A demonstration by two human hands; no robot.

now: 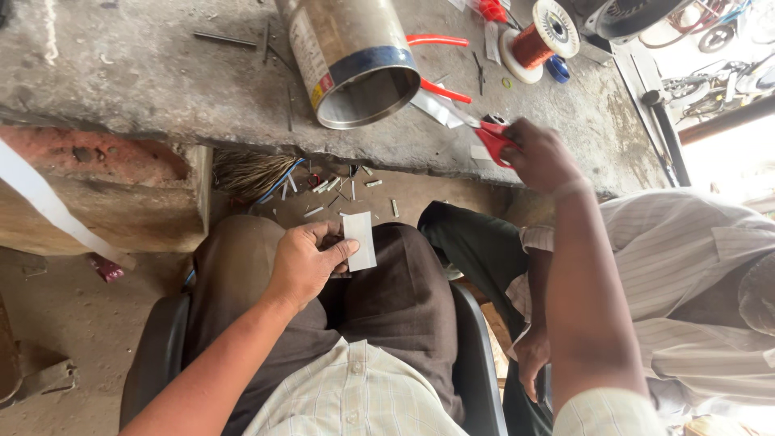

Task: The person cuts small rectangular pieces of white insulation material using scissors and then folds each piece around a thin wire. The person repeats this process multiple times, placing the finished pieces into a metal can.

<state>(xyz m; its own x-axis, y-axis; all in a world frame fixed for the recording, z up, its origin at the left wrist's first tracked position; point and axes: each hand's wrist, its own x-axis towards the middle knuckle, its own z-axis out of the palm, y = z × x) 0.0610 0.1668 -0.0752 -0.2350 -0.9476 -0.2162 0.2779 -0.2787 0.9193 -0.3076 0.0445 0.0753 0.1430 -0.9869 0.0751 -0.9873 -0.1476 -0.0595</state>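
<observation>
A seated person held a small white rectangular strip (359, 240) over the lap, pinched between the thumb and curled fingers of the left hand (307, 262). The strip stood upright above the dark brown trousers (387, 299), its upper half clear of the fingers and its lower end lost behind the thumb.

The right hand (539, 155) was stretched well away from the strip, up at the edge of the grey concrete workbench (145, 73). There it closed around the red handles of a pair of scissors (491, 137), whose blades pointed left along the bench across some pale offcuts (436, 106). Whether the blades were parted could not be made out.

On the bench above the left hand lay a large steel cylinder (355, 56), on its side, with its open mouth turned toward the person. Beside it were red-handled pliers (440, 64) and, further right, a white spool of copper wire (539, 36).

Below the bench edge, between the cylinder and the strip, small white cuttings (327, 190) were scattered on the floor near a bundle of stiff fibres (246, 171) and blue wire.

To the right sat a second person in a striped shirt (686, 266) and dark trousers, one hand (531, 359) hanging low beside the black chair (476, 363), just behind the outstretched right arm.
</observation>
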